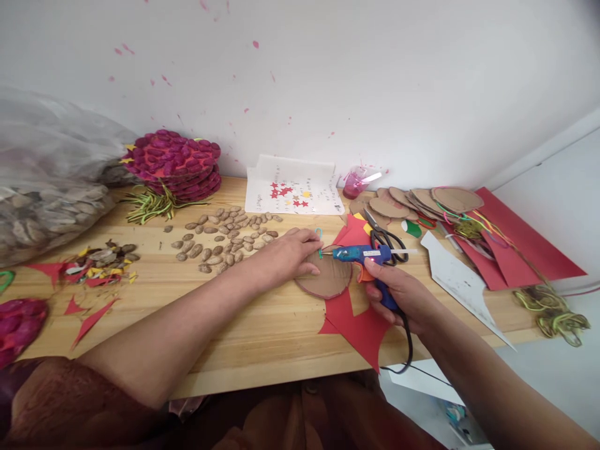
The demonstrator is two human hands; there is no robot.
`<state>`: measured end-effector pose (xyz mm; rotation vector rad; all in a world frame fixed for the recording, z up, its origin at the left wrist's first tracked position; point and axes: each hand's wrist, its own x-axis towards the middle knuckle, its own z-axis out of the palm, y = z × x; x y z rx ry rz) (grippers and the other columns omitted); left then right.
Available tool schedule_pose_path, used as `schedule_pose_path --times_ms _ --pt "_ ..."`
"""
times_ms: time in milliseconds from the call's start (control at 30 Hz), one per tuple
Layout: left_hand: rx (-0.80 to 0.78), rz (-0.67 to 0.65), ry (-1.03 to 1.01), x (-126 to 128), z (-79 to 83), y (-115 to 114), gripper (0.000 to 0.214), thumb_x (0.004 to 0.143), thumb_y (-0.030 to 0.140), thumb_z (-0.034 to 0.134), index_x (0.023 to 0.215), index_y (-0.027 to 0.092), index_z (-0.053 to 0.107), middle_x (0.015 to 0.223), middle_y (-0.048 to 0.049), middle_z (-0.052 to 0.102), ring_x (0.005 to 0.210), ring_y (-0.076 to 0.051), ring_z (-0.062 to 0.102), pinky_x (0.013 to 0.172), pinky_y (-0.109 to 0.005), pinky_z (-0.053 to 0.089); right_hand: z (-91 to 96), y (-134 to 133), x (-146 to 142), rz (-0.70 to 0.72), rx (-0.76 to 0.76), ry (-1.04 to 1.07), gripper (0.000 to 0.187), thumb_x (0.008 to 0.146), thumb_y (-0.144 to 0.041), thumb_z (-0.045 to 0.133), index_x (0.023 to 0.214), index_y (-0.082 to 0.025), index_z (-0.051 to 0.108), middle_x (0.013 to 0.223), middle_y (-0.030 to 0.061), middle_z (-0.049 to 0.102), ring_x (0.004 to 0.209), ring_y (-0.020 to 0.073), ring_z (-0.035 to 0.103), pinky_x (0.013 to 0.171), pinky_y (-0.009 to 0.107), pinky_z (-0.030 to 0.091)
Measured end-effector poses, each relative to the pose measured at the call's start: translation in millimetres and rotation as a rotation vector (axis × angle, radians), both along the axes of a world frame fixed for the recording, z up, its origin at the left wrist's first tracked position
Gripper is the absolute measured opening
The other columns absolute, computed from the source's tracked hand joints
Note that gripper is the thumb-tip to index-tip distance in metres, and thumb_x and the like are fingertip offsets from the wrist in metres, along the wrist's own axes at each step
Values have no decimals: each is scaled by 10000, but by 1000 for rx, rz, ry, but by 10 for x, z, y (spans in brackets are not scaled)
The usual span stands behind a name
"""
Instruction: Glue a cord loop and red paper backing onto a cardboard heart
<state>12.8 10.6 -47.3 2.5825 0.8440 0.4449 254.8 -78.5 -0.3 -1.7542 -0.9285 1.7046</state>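
My right hand (391,290) is wrapped round the handle of a blue hot glue gun (359,252), with a white glue stick poking out of its back end. The nozzle points left at a small teal cord loop (319,234) on the upper edge of a round cardboard disc (325,284). My left hand (297,253) rests over the disc, its fingertips closed at the cord beside the nozzle. Red paper scraps (359,331) stick out from under the disc. Black-handled scissors (387,237) lie just behind the glue gun.
Loose peanuts (229,234) spread left of centre. Magenta peanut-covered discs (173,165) are stacked behind, near a clear bag of peanuts (42,206). A paper sheet with small stars (293,187), a cup (356,181), cardboard discs (422,203) and red card (529,244) line the back and right.
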Motion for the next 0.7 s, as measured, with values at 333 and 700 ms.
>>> schedule_pose_path --times_ms 333,700 --pt "9 8 23 8 -22 4 480 893 382 674 1317 173 587 1375 -137 546 1265 -291 512 1074 -418 418 21 3 -2 -8 0 -8 512 846 -633 600 609 -207 445 413 -69 417 257 53 363 237 158 186" --pt "7 13 0 7 -36 8 446 893 380 671 1291 193 600 1357 -123 554 1250 -278 522 1064 -402 425 -27 28 5 4 -19 16 534 846 -627 593 562 -195 461 418 -67 404 253 54 356 228 162 184"
